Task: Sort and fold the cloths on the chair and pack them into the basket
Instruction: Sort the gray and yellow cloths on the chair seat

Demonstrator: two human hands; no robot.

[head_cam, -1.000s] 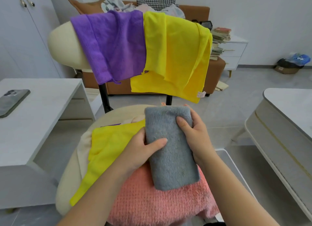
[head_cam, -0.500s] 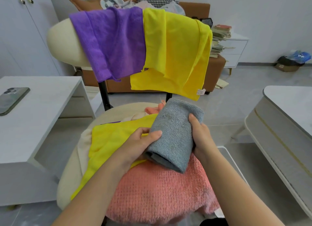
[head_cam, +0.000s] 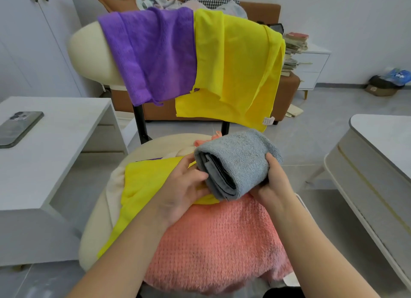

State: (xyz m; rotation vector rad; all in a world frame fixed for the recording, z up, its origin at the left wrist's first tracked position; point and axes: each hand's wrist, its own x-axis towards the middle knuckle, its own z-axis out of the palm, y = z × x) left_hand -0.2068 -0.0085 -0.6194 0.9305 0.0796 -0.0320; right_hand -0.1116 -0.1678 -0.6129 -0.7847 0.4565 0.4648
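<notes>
Above the chair seat (head_cam: 155,144), just over the pink cloth (head_cam: 218,242): folded grey cloth (head_cam: 240,162), lifted and tilted, layered end turned toward the left. Gripped along its right side by the right hand (head_cam: 273,186), thumb over the top, fingers tucked beneath. Held at the layered end by the left hand (head_cam: 180,193), fingers curled against the fold, thumb on the stacked edges. On the seat under the left hand: flat yellow cloth (head_cam: 144,186), partly overlapped by the pink cloth, with a sliver of purple showing at its far edge. Over the backrest (head_cam: 89,52): purple cloth (head_cam: 151,59) and hanging yellow cloth (head_cam: 238,70), side by side and overlapping, white label at the yellow one's lower corner. Beside the right forearm: thin white rim (head_cam: 303,205), possibly the basket, too little in view to confirm. To the left: white desk (head_cam: 66,146) with a phone (head_cam: 19,128) lying flat. To the right: pale table (head_cam: 378,164), well apart from the chair.
</notes>
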